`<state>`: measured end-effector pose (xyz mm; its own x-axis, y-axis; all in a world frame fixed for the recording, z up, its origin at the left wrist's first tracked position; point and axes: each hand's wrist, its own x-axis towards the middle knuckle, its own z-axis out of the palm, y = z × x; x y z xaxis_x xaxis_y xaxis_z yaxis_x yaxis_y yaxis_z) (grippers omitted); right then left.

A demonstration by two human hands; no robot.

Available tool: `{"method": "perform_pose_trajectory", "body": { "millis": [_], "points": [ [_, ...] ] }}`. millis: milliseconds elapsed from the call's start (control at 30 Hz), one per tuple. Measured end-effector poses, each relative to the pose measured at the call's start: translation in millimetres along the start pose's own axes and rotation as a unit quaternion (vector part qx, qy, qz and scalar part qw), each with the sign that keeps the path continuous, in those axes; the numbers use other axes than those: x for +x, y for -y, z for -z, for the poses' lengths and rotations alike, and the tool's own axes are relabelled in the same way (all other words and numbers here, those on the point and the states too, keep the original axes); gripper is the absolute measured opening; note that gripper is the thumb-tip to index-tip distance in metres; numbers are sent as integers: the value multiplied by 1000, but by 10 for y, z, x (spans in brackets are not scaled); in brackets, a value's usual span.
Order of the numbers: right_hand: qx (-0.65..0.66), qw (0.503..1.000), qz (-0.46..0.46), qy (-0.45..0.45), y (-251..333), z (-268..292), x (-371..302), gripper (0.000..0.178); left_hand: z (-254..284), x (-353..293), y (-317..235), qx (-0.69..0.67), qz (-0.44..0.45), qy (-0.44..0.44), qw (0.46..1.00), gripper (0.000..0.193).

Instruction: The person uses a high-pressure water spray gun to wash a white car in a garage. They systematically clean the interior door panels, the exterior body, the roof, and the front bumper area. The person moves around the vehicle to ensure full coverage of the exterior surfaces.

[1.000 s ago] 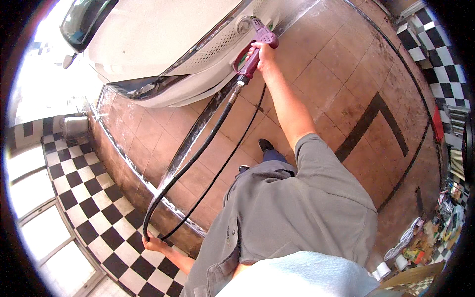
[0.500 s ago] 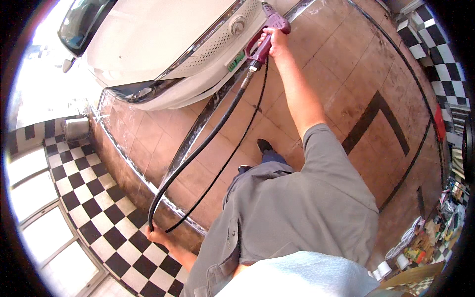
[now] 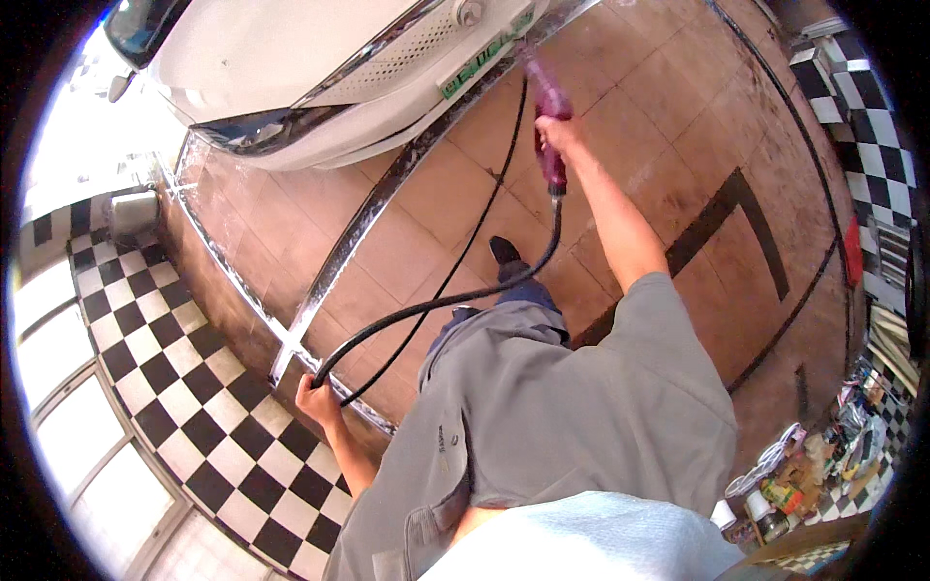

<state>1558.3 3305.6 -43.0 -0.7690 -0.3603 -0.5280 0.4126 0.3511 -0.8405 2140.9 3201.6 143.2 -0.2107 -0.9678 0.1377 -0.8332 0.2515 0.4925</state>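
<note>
A purple pressure-washer spray gun (image 3: pixel 552 99) is gripped in my right hand (image 3: pixel 562 134), its arm stretched forward. The gun's barrel, smeared by motion, points away from me at the front of a white car (image 3: pixel 281 63), near its green licence plate (image 3: pixel 486 60). From the gun's rear end a thick black hose (image 3: pixel 436 302) bends back across my legs to the lower left. There my left hand (image 3: pixel 318 399) is closed around the hose. A thinner black line (image 3: pixel 477 228) runs over the floor under the hose.
Brown floor tiles with dark and white-edged strips (image 3: pixel 363 218) surround my feet. A black-and-white checkered tile strip (image 3: pixel 194 416) lies at left, near a whitish box (image 3: pixel 134 215). More black hose (image 3: pixel 823 184) runs along the right side, with clutter (image 3: pixel 790 484) at lower right.
My right hand has brought the spray gun down and slightly right, off the upper bumper. The hose now sags in a curve across my legs. My left hand keeps its hold on the hose.
</note>
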Motion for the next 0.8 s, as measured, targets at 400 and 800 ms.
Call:
{"method": "perform_pose_trajectory", "body": {
  "millis": [400, 800],
  "points": [
    [-105, 991, -49, 68, -787, 552, -323, 20, -359, -524, 312, 16, -53, 83, 995, 43],
    [-205, 969, -39, 131, -1756, -614, -1846, 19, 347, -1045, 1501, -37, -34, 85, 995, 39]
  ]
}}
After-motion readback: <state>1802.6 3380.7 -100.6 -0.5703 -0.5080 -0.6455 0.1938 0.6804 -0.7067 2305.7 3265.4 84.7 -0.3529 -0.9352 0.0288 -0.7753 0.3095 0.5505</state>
